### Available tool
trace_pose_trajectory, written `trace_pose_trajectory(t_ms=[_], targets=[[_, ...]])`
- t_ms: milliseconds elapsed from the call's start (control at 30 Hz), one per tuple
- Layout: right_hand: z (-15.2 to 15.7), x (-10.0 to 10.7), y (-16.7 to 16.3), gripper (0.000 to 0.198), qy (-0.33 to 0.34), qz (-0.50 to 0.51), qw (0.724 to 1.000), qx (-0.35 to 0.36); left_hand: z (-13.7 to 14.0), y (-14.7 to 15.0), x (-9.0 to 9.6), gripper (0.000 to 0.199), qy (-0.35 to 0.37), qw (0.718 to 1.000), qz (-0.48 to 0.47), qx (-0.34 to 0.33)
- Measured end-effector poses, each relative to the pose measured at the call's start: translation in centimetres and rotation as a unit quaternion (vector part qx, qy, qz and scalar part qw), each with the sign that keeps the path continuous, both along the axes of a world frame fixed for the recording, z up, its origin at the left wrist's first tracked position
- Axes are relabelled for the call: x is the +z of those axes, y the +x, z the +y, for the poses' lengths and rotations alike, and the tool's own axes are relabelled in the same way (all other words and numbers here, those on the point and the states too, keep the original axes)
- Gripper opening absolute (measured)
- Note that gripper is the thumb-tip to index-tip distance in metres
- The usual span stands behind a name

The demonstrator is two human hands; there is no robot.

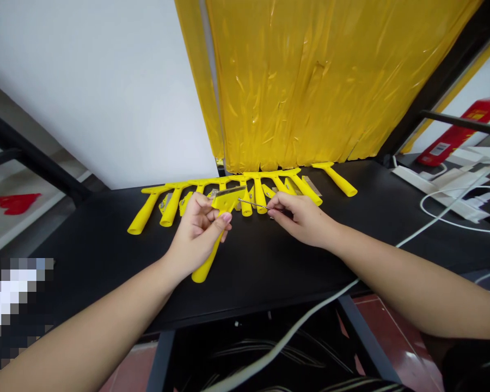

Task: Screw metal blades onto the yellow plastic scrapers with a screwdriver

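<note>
My left hand (202,231) is closed around a yellow scraper (206,267), its head raised and its hollow handle slanting down toward me. A metal blade (228,190) runs along the top of the scraper's head. Pinched in my right hand (296,218) is a thin metal rod (253,204), which points left. Its tip meets the right side of the scraper head; its rear end is hidden by my fingers. Just behind my hands, several more yellow scrapers (169,209) lie in a row, with small yellow plates and metal blades (312,186) among them.
The scrapers lie on a black table (294,272) against a yellow plastic-wrapped panel (310,87) and a white board (106,92). One scraper (338,181) lies apart at the right. White power strips (441,190) stand farther right. A white cable (310,316) crosses the front edge.
</note>
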State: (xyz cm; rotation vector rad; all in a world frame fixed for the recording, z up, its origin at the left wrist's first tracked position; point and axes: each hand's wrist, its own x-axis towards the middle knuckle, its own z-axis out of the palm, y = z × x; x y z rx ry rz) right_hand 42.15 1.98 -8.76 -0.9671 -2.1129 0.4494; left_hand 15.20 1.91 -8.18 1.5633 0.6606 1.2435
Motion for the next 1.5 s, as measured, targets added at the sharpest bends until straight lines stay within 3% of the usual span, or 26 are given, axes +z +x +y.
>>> trace_pose_trajectory(t_ms=[267,600,933,1200,1333,1500], targets=[[-0.2,0.0,0.0,0.004,-0.021,0.027,0.999,-0.016,0.6,0.7,-0.2,0.043,0.006,1.000,-0.024,0.015],[0.1,-0.2,0.6,0.011,-0.021,0.044,0.998,-0.050,1.5,2.4,1.3,0.044,0.006,0.999,-0.034,0.033],[0.4,-0.3,0.6,0.011,-0.045,0.066,0.995,-0.053,0.1,2.6,1.2,0.049,-0.123,0.990,-0.068,0.011],[0.4,-0.4,0.5,0.009,-0.062,0.069,0.995,-0.030,-0.1,2.1,0.5,0.050,-0.303,0.945,-0.120,-0.010],[0.7,-0.6,0.6,0.003,-0.082,0.051,0.995,-0.021,0.3,2.0,0.4,0.050,-0.330,0.936,-0.117,-0.007],[1.4,-0.4,1.5,0.016,-0.115,0.021,0.993,-0.004,0.5,1.7,0.2,0.048,-0.324,0.940,-0.109,0.000]])
